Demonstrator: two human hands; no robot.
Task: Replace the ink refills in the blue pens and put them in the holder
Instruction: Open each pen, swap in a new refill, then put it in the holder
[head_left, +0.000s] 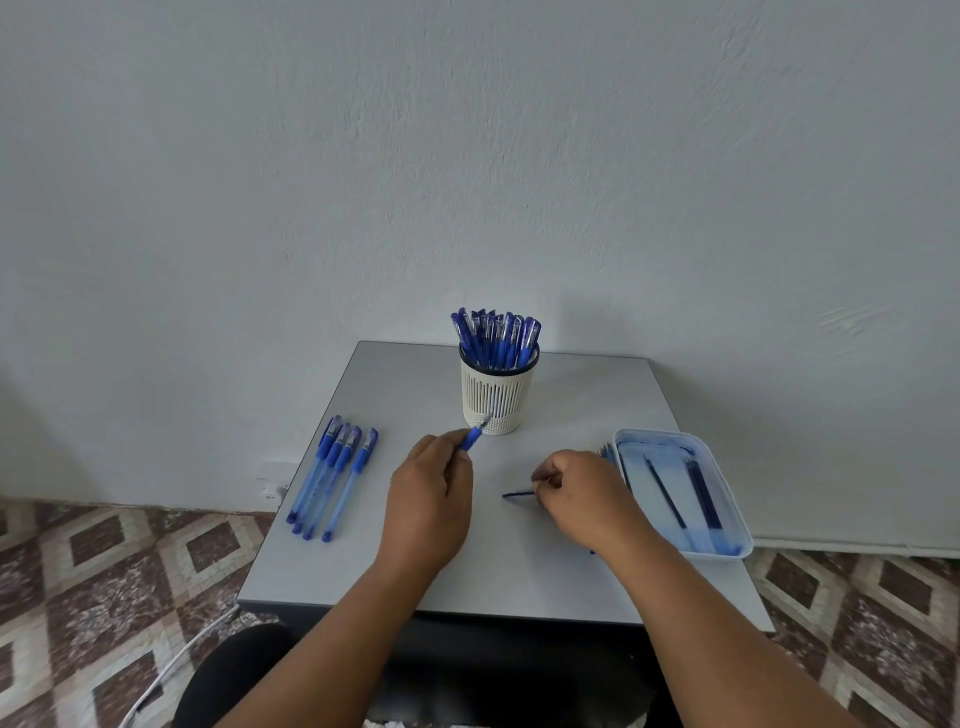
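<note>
— Pens first, left of the holder?

— Yes. Four capped blue pens (332, 475) lie side by side on the grey tabletop (519, 577), well to the left of the holder and nearer the person, caps pointing away.

— And the left hand?

— The left hand (428, 506) is just in front of the holder, slightly left of it. Its fingers are curled round a blue pen barrel (474, 436), whose blue grip and pale tip point up toward the holder's base and overlap it in the view; whether they touch, I cannot tell.

— The holder itself?

— A cream slotted pen holder (497, 397) stands upright at the back of the tabletop, packed with capped blue pens (496, 338).

— Right of it?

— The right hand (582, 501) is in front of the holder and to its right. Its fingers pinch a thin dark blue ink refill (517, 493), which juts leftward, low over the tabletop.

— Anything further right?

— A pale blue plastic tray (737, 519), well right of the holder at the tabletop's right edge, holds several dark refills (698, 488). More refills (607, 451) show just beside the tray's left rim, partly hidden by the right hand.
</note>
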